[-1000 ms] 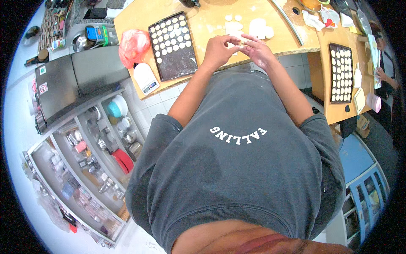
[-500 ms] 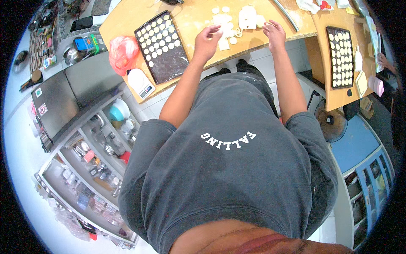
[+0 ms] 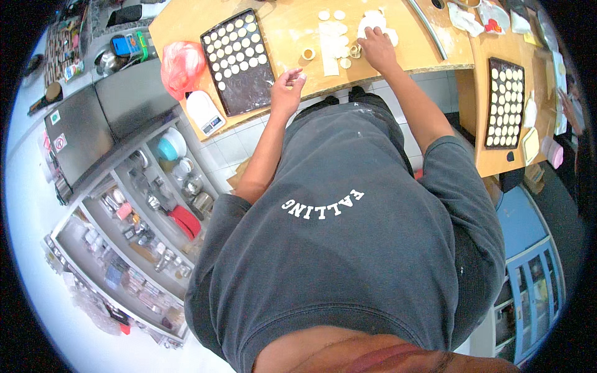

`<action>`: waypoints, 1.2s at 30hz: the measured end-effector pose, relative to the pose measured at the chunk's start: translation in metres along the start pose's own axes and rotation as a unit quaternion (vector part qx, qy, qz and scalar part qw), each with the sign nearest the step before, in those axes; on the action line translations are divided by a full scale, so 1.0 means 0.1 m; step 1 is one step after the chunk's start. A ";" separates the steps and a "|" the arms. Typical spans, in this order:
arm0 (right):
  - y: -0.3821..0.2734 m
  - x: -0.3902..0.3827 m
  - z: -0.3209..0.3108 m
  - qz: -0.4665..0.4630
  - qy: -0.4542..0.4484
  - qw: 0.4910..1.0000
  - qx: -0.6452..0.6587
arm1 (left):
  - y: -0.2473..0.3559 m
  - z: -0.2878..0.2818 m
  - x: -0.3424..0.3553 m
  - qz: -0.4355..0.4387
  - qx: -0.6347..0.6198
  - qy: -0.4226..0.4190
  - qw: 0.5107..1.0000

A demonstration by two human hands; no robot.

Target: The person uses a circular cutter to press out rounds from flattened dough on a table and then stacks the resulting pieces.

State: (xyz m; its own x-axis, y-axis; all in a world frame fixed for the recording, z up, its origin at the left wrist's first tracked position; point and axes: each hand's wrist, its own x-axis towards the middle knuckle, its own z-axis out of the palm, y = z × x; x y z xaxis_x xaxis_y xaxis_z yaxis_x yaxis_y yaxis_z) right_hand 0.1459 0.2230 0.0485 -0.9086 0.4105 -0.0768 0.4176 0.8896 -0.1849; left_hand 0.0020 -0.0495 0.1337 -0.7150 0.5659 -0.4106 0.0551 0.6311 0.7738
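Observation:
My left hand (image 3: 288, 91) hovers at the table's front edge beside a dark tray (image 3: 244, 93), its fingers loosely curled and apart with nothing visible in them. Rows of pale dough rounds (image 3: 236, 47) cover the tray's far part. Just beyond that hand, a small ring cutter (image 3: 308, 54) rests on the table. My right hand (image 3: 379, 53) reaches onto a floury white dough piece (image 3: 390, 37), fingers bent and closed on its near-left edge. Another ring (image 3: 354, 51) lies by those fingertips. Between my hands are a dough strip (image 3: 331, 62) and several loose rounds (image 3: 339, 41).
At the left stand a pink plastic bag (image 3: 182, 65) and a white kitchen scale (image 3: 204, 115). A metal rod (image 3: 428, 28) lies right of the dough. A second tray of rounds (image 3: 505, 102) sits on the right-hand table, near a pink-lidded container (image 3: 552, 151).
My left hand has drawn back toward the table edge, and a ring cutter shows near where it was. My right hand has moved left onto the dough piece.

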 end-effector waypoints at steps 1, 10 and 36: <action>0.04 0.01 0.00 -0.004 0.001 1.000 -0.003 | 0.02 0.02 0.01 0.007 -0.002 0.008 1.000; 0.57 0.20 -0.49 0.236 0.147 0.861 0.427 | 0.19 0.06 0.25 0.017 -0.042 0.033 0.998; 1.40 0.92 -0.27 0.230 0.163 0.893 0.349 | 0.41 0.35 0.10 -0.039 -0.045 0.118 0.991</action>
State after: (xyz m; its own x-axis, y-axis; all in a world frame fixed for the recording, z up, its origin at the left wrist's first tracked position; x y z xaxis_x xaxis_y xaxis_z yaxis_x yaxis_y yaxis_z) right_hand 0.1211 0.3905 0.0422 -0.5435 0.8387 -0.0338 0.5362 0.3160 -0.7827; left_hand 0.0219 0.0004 0.1442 -0.8585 0.3704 -0.3547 -0.0612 0.6128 0.7879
